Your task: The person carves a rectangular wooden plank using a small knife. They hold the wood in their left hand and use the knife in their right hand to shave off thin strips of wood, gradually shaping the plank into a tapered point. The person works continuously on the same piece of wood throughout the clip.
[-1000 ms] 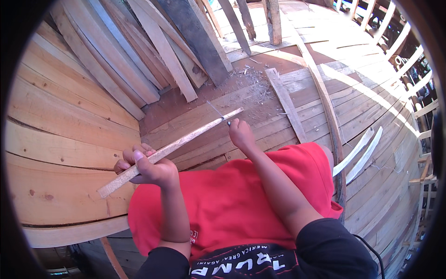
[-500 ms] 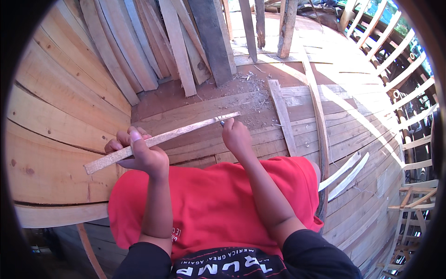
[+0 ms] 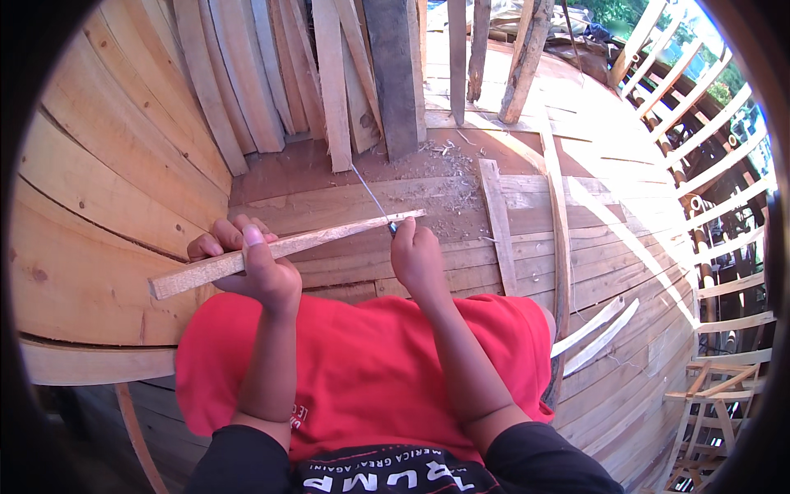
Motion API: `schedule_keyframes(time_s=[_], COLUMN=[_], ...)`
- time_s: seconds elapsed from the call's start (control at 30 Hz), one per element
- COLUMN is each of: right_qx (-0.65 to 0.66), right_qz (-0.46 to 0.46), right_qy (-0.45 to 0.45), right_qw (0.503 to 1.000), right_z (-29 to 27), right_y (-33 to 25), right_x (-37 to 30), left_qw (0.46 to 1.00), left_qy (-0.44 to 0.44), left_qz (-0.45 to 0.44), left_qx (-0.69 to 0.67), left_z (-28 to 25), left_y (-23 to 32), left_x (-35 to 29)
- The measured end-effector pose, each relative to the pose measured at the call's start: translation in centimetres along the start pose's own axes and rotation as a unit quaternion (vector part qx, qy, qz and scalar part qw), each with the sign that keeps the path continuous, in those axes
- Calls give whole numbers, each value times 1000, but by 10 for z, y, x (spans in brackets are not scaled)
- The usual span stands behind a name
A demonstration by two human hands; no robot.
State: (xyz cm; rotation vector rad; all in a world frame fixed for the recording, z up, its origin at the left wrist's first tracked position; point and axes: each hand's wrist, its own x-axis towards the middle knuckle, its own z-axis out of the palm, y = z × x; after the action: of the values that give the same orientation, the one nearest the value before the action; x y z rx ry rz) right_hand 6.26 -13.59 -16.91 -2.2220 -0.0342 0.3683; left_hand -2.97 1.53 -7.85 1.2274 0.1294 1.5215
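Note:
A long, narrow wooden strip (image 3: 319, 242) tapers from a thick left end to a thin right end. My left hand (image 3: 262, 262) is closed round its thicker part, thumb along the top and fingers curled behind. Close to the thin end, my right hand (image 3: 417, 253) is closed on a slim tool (image 3: 376, 201) with a dark handle. Its long, thin metal blade or shaft points away and to the left, crossing by the strip near that tip. Whether the blade touches the strip I cannot tell. Most of the handle is hidden inside my fist.
Wood shavings (image 3: 448, 173) litter the plank floor ahead. Several boards (image 3: 247, 90) lean at the far left beside a curved plank wall (image 3: 99, 222). A flat board (image 3: 497, 222) and a long batten (image 3: 559, 214) lie to the right, near two pale curved strips (image 3: 605, 329). My legs in red cloth (image 3: 362, 362) are below.
The tool's thin blade now shows, extending away from my right fist past the strip. The strip has tilted slightly, and the whole view has shifted a little. Both hands keep their hold.

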Motion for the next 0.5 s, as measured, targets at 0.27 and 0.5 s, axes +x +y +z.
schedule_keyframes(time_s=[0.27, 0.5], right_qx=[-5, -63], right_qz=[-26, -32], right_qy=[-26, 107], right_qw=[999, 992], right_z=[3, 39], right_y=[3, 71], right_x=[10, 55], left_qw=[999, 1000], left_qy=[27, -8], left_qz=[2, 7], left_qx=[20, 12], left_z=[-6, 4], left_y=[1, 1], left_x=[7, -2])
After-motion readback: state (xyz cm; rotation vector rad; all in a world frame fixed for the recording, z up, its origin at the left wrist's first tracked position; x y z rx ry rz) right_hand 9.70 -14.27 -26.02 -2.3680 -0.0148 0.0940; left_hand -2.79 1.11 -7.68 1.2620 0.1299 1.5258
